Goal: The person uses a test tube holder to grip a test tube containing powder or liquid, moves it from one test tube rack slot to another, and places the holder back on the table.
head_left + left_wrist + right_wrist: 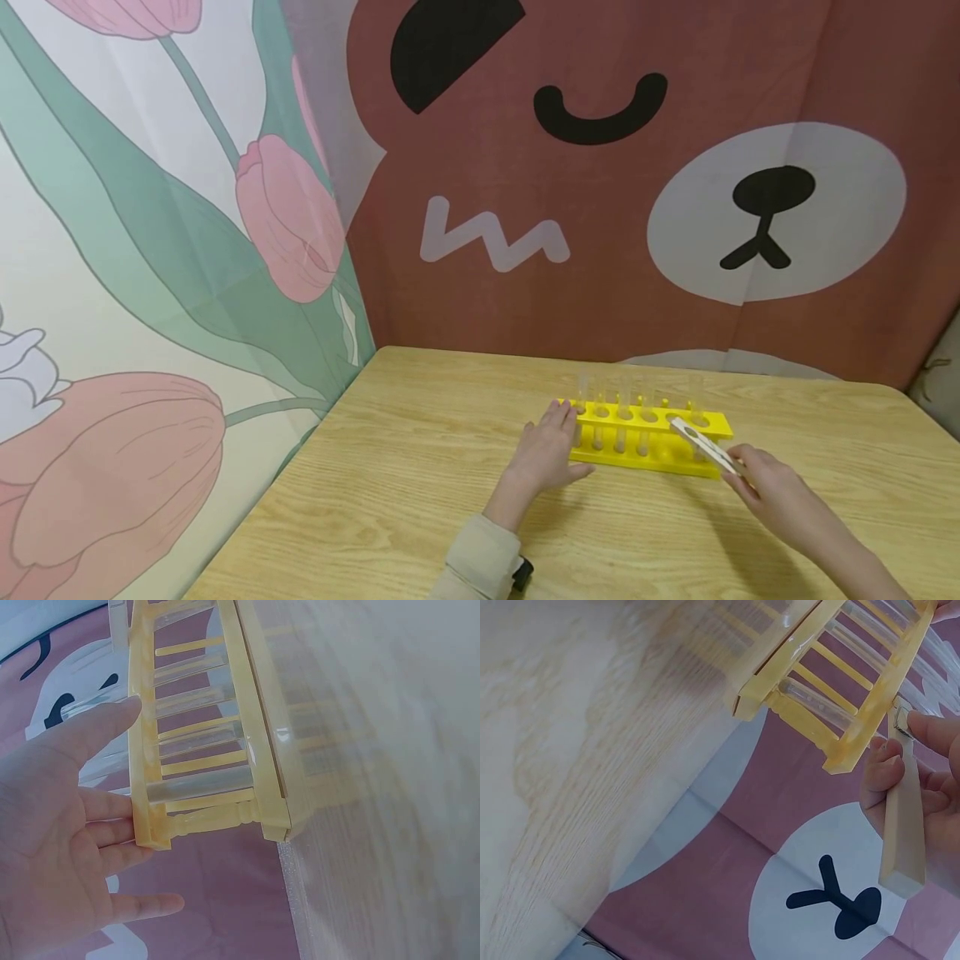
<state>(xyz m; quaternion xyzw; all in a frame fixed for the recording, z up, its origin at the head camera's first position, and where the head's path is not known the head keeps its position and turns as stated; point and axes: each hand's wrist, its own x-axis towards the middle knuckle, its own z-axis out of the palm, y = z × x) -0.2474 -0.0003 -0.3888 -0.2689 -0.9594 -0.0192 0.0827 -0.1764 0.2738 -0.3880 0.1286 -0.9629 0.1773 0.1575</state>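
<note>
A yellow test tube rack stands on the table with several clear test tubes upright in it. One tube is at the rack's right end, past a gap in the row. My left hand touches the rack's left end with straight fingers, and its thumb lies close to the top plate in the left wrist view. Between thumb and fingers, my right hand holds a wooden test tube clamp. The clamp's front end overlaps the rack's top plate near the right-hand holes.
The rack rests on a light wood-grain table. Behind it hangs a cloth with a brown bear print; a tulip-printed cloth hangs along the left side. A black strap shows at the left sleeve.
</note>
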